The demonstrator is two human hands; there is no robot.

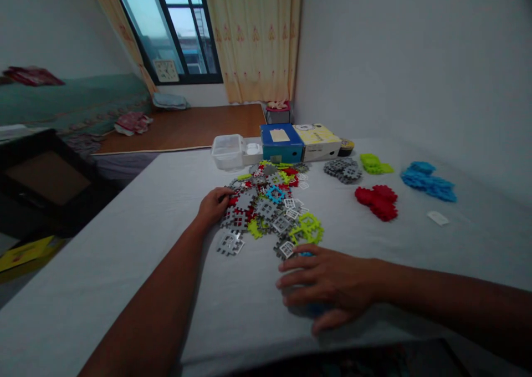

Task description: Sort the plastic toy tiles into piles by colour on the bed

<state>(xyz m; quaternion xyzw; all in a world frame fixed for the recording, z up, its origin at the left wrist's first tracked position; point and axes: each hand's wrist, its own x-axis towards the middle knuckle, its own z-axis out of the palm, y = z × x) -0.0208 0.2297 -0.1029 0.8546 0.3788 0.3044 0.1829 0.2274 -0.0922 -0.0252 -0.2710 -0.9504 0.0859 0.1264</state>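
Observation:
A mixed pile of flat plastic building tiles (266, 205) in grey, red, lime green, white and blue lies mid-table. My left hand (215, 204) rests at the pile's left edge with its fingers curled; what they hold, if anything, is hidden. A grey tile (230, 243) lies just below that hand. At the pile's near right corner, my right hand (328, 283) reaches palm down, fingers stretched and apart, slightly blurred. Bits of blue show beneath it, mostly covered. Beside its fingertips are a white window-shaped tile (286, 249) and lime green tiles (307, 230).
Sorted stacks stand to the right: dark grey gears (343, 170), lime tiles (374, 164), red tiles (378, 202) and blue tiles (428, 181). A white piece (438, 218) lies nearby. Behind the pile are a clear bin (228, 151), a blue box (282, 143) and a yellow-white box (317, 142).

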